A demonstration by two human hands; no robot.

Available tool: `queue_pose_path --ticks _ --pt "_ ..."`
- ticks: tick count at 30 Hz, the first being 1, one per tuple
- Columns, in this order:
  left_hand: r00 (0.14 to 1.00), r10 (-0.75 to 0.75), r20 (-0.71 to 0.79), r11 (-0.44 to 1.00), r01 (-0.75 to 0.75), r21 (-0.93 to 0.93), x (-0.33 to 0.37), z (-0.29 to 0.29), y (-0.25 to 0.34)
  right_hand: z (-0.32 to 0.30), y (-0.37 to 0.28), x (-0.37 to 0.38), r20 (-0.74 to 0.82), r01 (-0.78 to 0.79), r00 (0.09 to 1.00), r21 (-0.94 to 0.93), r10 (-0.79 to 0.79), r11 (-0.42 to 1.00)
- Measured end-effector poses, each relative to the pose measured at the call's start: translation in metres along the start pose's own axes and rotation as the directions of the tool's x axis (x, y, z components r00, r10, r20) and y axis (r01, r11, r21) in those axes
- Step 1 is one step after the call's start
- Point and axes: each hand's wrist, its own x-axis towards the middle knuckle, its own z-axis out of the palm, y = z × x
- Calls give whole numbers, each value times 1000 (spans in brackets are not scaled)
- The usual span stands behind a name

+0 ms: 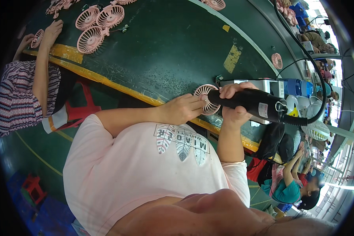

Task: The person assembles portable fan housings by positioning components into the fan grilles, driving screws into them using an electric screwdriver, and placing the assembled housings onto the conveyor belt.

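Observation:
My right hand (235,103) is wrapped round a black electric screwdriver (259,103) with a cable at its rear end. The screwdriver lies nearly level, its front end over a round pink fan housing (201,90) at the table's near edge. On the left of the housing, my left hand (185,108) has its fingers closed on the rim and near the hub, close to the tool's front end. The bit's tip and the exact contact are hidden. Many tiny dark pieces, seemingly screws (167,83), lie scattered on the green tabletop (157,43) just beyond my left hand.
Several pink fan housings (91,39) with small wired boards lie at the far left. Beside them, another person's hand (53,33) is near a fan part. A white box (263,84) stands right of my hands. The black cable (322,90) arcs above. Yellow tape (106,81) edges the table.

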Motion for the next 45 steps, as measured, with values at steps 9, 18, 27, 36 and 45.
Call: queue_pose_path --ticks 9,18,27,36,45 --pt "1000 -20 1 999 20 -50 -2 0 -3 9 10 -1 73 -175 981 -60 179 983" --pt "997 -53 63 967 36 254 17 -29 -58 -14 -29 -9 -96 -9 995 -189 -9 982" --pt "611 -719 -331 521 789 326 34 -176 -201 -16 -36 -30 53 92 995 -255 -81 963" --pt "930 -367 -15 815 329 476 19 -64 -97 -43 -66 -8 -44 396 907 -249 -419 884" --pt "998 -30 61 999 28 41 -3 -9 4 -35 -54 -6 -128 153 977 -154 -173 976"
